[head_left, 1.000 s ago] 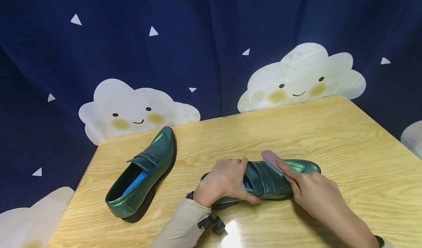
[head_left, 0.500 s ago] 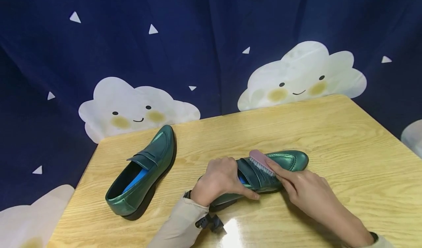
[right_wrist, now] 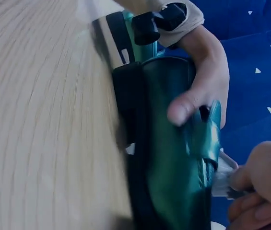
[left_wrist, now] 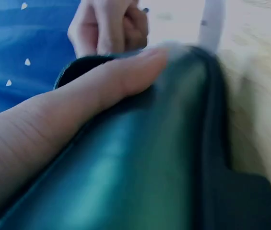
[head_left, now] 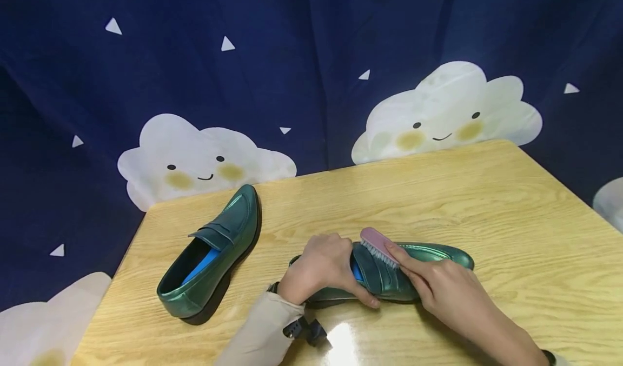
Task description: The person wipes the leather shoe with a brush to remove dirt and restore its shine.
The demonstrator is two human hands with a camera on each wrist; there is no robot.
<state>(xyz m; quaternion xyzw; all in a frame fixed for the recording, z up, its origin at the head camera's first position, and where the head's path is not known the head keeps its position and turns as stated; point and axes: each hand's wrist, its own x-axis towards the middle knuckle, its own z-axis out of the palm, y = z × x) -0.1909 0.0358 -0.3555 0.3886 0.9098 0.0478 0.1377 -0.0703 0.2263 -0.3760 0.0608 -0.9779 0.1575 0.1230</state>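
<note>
A green metallic loafer lies on its sole with the toe to the right. My left hand grips its heel part, the thumb along the near side; the left wrist view shows that thumb lying on the shoe's side. In my right hand is a pink brush with pale bristles, which rest on the upper at the strap. The right wrist view shows the right hand beside the strap, the brush partly hidden by its fingers. The heel is mostly covered by my left hand.
A second green loafer with a blue insole stands on the left of the wooden table, toe pointing away. A dark blue curtain with clouds hangs behind the table. A black camera mount sits at my left wrist.
The brush has moved left over the upper towards the strap. The held loafer's toe swung away from me, then back nearer. The other loafer has stayed in place.
</note>
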